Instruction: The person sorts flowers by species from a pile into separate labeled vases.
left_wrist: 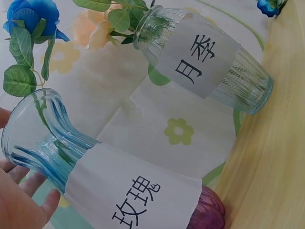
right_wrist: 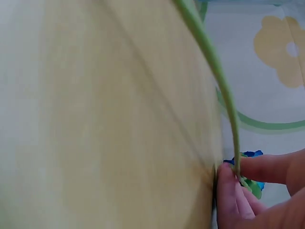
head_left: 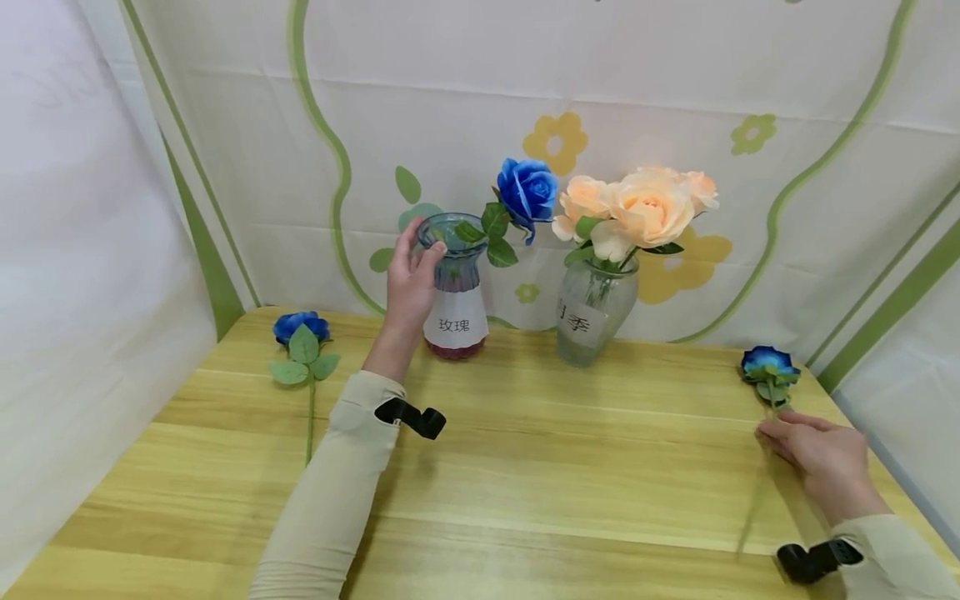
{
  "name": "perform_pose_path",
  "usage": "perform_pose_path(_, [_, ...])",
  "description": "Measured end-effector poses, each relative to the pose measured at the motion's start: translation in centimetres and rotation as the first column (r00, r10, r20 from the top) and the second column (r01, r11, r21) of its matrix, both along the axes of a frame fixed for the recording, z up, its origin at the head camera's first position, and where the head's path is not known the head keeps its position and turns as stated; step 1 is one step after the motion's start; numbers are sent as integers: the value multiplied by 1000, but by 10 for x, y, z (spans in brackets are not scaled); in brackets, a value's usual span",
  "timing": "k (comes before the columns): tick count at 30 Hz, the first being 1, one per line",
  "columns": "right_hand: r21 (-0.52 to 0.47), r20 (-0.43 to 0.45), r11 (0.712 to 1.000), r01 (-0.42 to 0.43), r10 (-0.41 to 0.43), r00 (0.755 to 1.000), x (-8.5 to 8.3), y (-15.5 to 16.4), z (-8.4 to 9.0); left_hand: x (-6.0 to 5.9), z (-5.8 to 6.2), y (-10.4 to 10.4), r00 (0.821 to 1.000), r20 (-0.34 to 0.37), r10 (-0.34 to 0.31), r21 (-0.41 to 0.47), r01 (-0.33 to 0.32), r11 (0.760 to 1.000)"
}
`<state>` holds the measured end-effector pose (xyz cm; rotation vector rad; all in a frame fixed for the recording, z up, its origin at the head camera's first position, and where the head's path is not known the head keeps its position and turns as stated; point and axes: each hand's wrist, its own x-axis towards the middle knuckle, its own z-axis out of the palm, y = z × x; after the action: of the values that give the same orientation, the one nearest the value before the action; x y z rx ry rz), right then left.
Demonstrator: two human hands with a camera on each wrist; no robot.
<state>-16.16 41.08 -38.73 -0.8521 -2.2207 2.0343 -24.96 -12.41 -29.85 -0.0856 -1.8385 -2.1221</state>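
My left hand (head_left: 411, 279) holds the flared neck of a blue-to-purple glass vase (head_left: 463, 273), which stands upright near the back of the table with a white paper label round its body. A single blue rose (head_left: 527, 190) leans out of this vase to the right; its stem shows through the glass in the left wrist view. Near the right edge, my right hand (head_left: 825, 457) pinches the green stem (right_wrist: 224, 86) of another blue rose (head_left: 769, 364) between thumb and fingers, close to the bloom. The stem's lower end slants toward me over the table.
Right of the held vase stands a clear ribbed vase (head_left: 618, 304) with peach roses (head_left: 651, 208) and its own label. A third blue rose (head_left: 302, 329) lies at the left of the wooden table (head_left: 562, 475). A patterned white cloth (head_left: 450, 108) hangs close behind.
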Motion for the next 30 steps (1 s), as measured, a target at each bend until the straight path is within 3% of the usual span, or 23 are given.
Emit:
perform_pose_path(3, [-216,-27,974,-67,63,998,0,-1,2,1,1,1,1000,-8,1,3,-1,1000])
perform_pose_path(7, [-357,-24,922,-147,148,989,-2,-6,8,1,1,1,1000,-14,3,3,-3,1000])
perform_pose_path(10, [-467,-45,866,-180,180,983,-3,-12,12,0,0,1,1000,-15,2,0,-2,1000])
perform_pose_path(16, [-670,-157,711,-214,147,977,-6,-30,19,1,0,1,1000,-9,3,-2,-3,1000])
perform_pose_path(21, [-735,-254,633,-245,79,964,-4,-48,24,1,0,1,1000,1,11,-6,-11,1000])
perform_pose_path(25, [-742,-301,628,-236,2,953,1,-65,29,2,0,2,1000,12,23,-7,-22,1000])
perform_pose_path(30, [-748,-317,652,-126,-183,930,5,-89,39,0,1,2,1000,12,23,0,-23,1000])
